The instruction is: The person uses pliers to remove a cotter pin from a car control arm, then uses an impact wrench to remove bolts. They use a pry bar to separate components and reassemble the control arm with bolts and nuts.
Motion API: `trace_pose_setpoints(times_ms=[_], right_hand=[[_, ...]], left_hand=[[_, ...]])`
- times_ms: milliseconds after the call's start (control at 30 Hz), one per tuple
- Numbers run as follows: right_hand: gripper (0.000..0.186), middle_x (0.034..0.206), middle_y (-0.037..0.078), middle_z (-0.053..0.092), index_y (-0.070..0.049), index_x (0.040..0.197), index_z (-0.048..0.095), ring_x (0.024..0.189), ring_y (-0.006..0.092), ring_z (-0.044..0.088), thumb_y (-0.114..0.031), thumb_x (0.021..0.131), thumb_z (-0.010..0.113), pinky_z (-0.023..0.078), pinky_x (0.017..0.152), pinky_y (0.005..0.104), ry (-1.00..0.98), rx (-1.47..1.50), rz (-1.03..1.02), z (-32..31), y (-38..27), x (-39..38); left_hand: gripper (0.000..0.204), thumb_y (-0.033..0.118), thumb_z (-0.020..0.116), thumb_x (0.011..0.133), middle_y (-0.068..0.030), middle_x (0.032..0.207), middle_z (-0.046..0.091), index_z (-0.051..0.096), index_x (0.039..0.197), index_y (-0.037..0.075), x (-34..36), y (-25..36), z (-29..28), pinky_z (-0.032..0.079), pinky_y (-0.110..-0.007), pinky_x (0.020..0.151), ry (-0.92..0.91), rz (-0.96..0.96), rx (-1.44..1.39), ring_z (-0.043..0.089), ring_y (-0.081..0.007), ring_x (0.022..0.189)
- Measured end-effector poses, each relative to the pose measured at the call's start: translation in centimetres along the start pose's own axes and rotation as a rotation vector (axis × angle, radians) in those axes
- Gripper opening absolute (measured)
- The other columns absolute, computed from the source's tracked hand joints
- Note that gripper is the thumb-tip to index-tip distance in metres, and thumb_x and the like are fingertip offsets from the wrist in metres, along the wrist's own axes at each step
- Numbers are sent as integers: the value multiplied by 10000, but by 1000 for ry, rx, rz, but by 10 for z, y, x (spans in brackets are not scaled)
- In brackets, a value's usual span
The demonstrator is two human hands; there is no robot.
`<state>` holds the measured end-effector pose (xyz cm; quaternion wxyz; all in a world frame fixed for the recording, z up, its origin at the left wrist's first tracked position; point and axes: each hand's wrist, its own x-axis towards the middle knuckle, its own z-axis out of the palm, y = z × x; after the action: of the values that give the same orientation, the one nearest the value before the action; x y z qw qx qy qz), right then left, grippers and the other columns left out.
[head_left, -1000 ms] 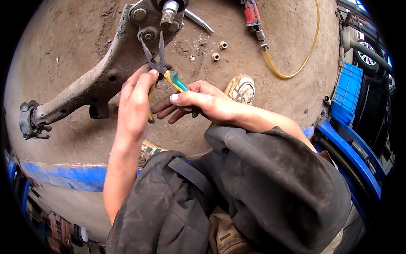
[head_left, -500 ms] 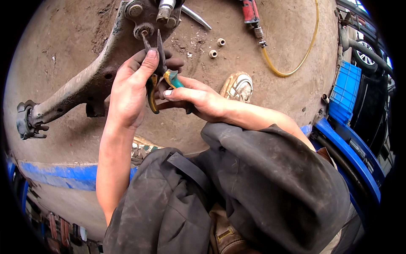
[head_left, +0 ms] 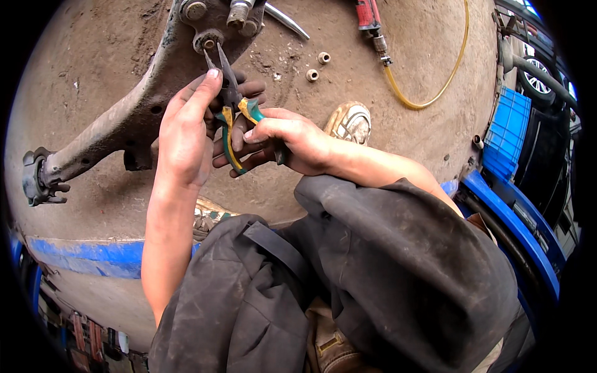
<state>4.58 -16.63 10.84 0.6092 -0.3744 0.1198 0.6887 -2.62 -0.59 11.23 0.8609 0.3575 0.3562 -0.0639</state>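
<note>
Long-nose pliers (head_left: 231,92) with green and yellow handles are between my two hands, their tips slightly apart and pointing away from me. My right hand (head_left: 292,138) is closed around the handles. The thumb of my left hand (head_left: 186,133) presses beside one jaw, while its darkened fingers pass behind the pliers. Just beyond the tips is a round, bolted joint (head_left: 209,43) on a rusty metal suspension arm (head_left: 121,118). Whether the tips touch that joint, I cannot tell. The far left end of the arm carries a bushing (head_left: 38,176).
A red air tool (head_left: 368,15) with a yellowish hose (head_left: 429,104) lies at the far right. Two small metal sleeves (head_left: 318,66) and a metal rod (head_left: 287,20) rest on the dirty floor. A blue crate (head_left: 507,127) stands at the right. My shoe (head_left: 349,123) is beyond my right forearm.
The plier tips have shifted left and come closer together. The lower handle has swung right, showing more of its green and yellow grip. My left hand has moved slightly left.
</note>
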Motion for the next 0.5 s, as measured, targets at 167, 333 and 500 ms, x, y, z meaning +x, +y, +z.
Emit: trace_pose_setpoints(times_ms=[167,333,500], right_hand=[[372,1163,223,660,39,1237,511,1059,343,679,-150,917,516,577,865,446,-31,-2,26,2,-4,1],[418,1198,255,639,62,1275,508,1103,386,652,-162,923,490,562,898,482,-77,-33,40,3,-9,-2],[441,1195,260,638,49,1286,524,1093,394,647,-202,925,492,544,913,497,-78,75,116,2,-9,-1]], left_hand=[[413,291,437,1045,-236,1125,689,567,1214,-63,0,3,-1,561,-400,897,22,-14,-9,696,-300,1005],[428,298,422,1046,-210,1100,703,562,1241,-57,1,3,-2,564,-386,885,17,-11,17,701,-281,983],[439,302,430,1041,-204,1093,707,555,1272,-49,2,1,-4,567,-385,880,8,3,-1,703,-273,984]])
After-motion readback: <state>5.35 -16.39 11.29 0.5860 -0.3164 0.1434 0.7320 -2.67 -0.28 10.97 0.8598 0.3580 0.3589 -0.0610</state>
